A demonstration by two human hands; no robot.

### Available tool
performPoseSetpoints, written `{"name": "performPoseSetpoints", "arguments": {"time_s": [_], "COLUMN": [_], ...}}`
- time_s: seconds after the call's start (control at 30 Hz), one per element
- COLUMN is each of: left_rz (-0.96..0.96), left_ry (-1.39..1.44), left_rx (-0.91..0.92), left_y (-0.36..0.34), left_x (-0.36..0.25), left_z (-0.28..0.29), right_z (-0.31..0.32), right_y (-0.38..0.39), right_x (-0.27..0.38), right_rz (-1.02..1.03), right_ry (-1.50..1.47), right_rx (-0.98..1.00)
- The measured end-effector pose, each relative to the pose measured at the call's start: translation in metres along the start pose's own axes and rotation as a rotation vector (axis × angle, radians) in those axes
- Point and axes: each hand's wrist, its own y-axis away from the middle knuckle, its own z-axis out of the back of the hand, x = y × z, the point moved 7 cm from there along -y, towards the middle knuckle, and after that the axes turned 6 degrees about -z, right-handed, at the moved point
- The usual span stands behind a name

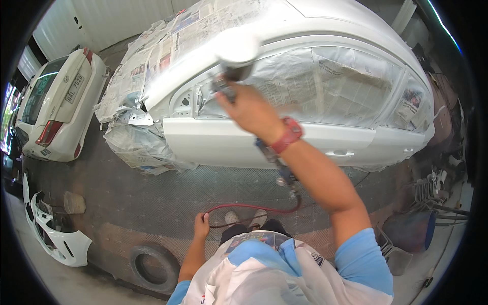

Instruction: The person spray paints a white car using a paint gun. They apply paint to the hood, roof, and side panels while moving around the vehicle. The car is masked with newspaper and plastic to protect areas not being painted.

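Observation:
My right hand is closed around a paint spray gun, raised in front of a white car. The gun's cup is pale and smeared by motion. Newspaper covers the car's side windows, and more of it lies over the front end. From the gun's handle a fitting hangs below my wrist and leads into a red air hose. The hose runs to my left hand, which is closed on it low beside my body. A whitish haze hangs near the cup.
Another white car stands at the far left. A white bumper, a bucket and a tire are on the floor to my left. At right are a blue drum and metal stands.

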Motion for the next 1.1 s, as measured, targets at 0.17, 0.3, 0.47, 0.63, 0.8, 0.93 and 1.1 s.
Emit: {"name": "performPoseSetpoints", "arguments": {"time_s": [0.17, 0.3, 0.47, 0.63, 0.8, 0.93, 1.1], "left_rz": [0.301, 0.361, 0.282, 0.121, -0.204, -0.291, -0.339], "left_ry": [0.175, 0.215, 0.199, 0.134, 0.098, 0.157, 0.129], "left_rx": [-0.038, -0.082, -0.018, 0.163, 0.256, 0.240, 0.230], "left_y": [0.042, 0.068, 0.049, 0.024, 0.006, 0.007, 0.028], "left_x": [0.074, 0.100, 0.074, -0.002, -0.108, -0.188, -0.273], "left_z": [0.024, 0.032, 0.021, -0.006, -0.049, -0.076, -0.119], "right_z": [-0.131, -0.194, -0.172, -0.017, 0.184, 0.331, 0.495], "right_y": [-0.012, -0.005, 0.014, -0.002, 0.018, 0.051, 0.115], "right_x": [0.042, 0.063, 0.032, -0.011, -0.090, -0.157, -0.261], "right_rz": [0.041, -0.009, -0.430, -0.271, -0.459, -0.531, -0.595], "right_ry": [-0.136, -0.198, -0.416, -0.055, -0.050, -0.106, -0.144], "right_rx": [0.156, 0.287, 0.615, 0.102, -0.147, -0.354, -0.590]}}
